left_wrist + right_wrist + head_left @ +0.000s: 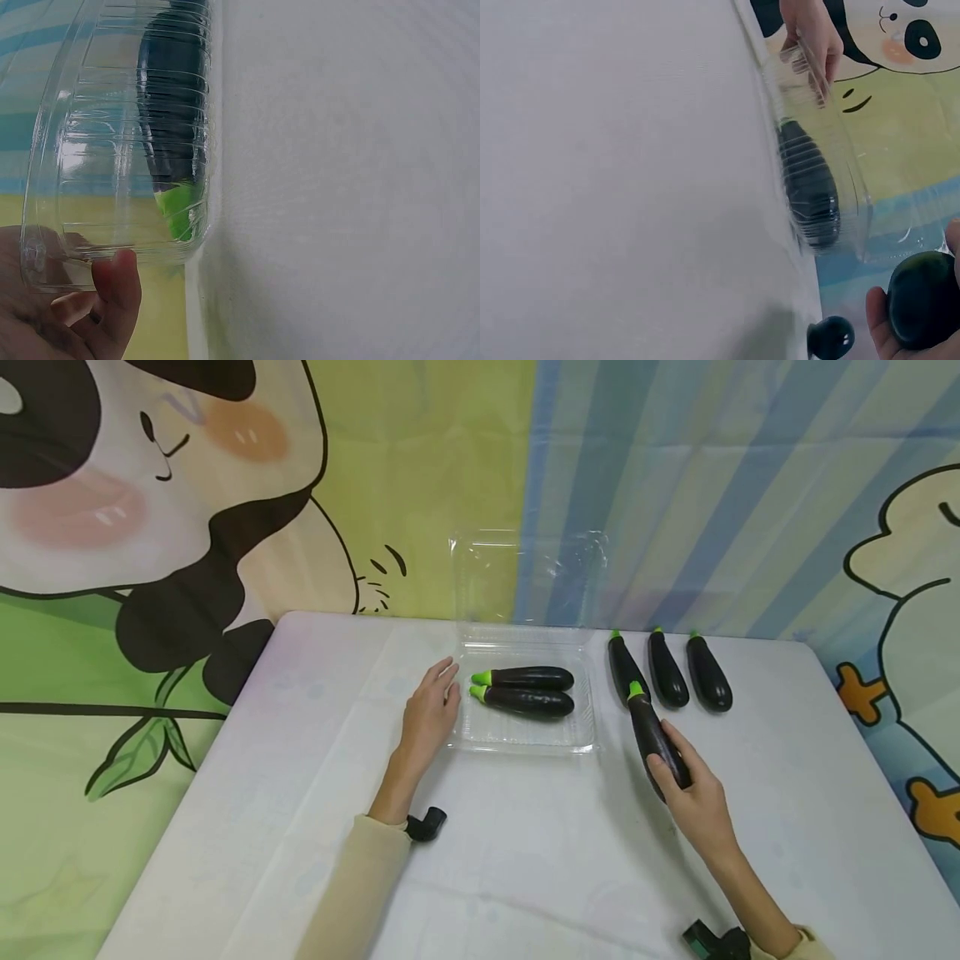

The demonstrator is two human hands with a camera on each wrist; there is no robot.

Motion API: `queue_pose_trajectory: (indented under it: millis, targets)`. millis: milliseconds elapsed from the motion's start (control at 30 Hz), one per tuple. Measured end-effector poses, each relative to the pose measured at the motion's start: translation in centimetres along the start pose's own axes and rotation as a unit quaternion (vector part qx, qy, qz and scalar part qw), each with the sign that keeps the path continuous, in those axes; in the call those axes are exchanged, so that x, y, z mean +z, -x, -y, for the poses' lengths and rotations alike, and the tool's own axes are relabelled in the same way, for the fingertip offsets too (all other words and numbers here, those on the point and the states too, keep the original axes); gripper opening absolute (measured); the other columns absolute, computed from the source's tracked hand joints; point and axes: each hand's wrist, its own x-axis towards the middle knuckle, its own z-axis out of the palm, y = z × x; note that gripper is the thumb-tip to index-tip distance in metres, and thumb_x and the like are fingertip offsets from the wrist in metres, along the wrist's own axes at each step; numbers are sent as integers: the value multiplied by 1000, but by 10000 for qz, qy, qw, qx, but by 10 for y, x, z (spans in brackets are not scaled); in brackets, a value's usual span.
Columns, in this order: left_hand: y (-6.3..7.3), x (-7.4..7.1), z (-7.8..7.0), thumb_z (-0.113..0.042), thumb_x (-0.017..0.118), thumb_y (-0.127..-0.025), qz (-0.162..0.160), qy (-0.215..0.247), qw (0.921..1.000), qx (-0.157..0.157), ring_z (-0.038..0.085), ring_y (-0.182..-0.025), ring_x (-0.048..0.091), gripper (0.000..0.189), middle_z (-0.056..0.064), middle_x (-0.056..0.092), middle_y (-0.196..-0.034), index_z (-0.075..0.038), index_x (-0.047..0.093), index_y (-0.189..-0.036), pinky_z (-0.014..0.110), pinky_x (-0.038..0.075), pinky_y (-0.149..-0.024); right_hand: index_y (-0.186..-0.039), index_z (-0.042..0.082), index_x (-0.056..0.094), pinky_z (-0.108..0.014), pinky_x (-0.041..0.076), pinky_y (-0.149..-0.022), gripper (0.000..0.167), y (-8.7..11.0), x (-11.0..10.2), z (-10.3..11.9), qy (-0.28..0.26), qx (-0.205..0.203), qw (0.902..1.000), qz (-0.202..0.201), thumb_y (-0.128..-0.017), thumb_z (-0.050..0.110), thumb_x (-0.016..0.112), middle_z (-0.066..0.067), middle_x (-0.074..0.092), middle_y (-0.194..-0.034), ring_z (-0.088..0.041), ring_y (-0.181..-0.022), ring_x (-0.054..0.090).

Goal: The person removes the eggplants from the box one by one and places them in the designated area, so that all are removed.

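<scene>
A clear plastic clamshell box (525,739) stands unfolded on the table, two dark eggplants lying side by side in its base, a rear eggplant (534,677) and a front eggplant (525,701). At the box's left end, my left hand (429,714) holds the rim, thumb and fingers around the edge in the left wrist view. To the right of the box, my right hand (697,797) grips a third eggplant (651,735) by its thick end, its green stem pointing away from me. In the right wrist view that eggplant (922,300) shows between thumb and fingers.
Three more eggplants lie in a row right of the box: a near one (622,664), a middle one (666,672) and a right one (708,675). The box's clear lid (525,581) stands up against the printed curtain (427,485) behind the white table (525,868).
</scene>
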Motion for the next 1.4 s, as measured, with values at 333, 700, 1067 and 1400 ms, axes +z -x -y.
queue_pose_trajectory:
  millis: [333,700,1067,1400]
  targets:
    - [0,-1,-1,-17,50,-100,25,-7,10000,14,27,-126,57,40,4,48,-148,-6,54,-137,48,49,-100,-154,18,29,2,34,-78,58,8,6,-5,-45,148,9992,368,-100,22,52,-20,38,-153,-17,-124,49]
    - [1,-2,-2,-15,51,-99,-17,43,10000,3,27,-123,60,39,4,49,-148,-5,55,-137,47,50,-98,-154,11,26,-18,36,-96,62,6,11,-8,200,139,9939,1072,-100,28,52,-22,32,-155,-44,-137,38]
    - [0,-1,-1,-16,50,-99,11,22,10000,-26,26,-128,56,40,5,48,-148,-5,54,-137,49,47,-102,-154,10,27,-59,34,-105,68,-3,16,-12,95,640,9905,1214,-98,35,56,-24,29,-156,-48,-140,31]
    - [0,-1,-2,-16,50,-99,24,-6,10000,-24,26,-130,54,39,5,48,-148,-5,54,-137,48,46,-103,-155,7,20,-64,30,-107,69,-6,19,-11,159,599,9878,1430,-100,35,51,-28,23,-157,-51,-141,27]
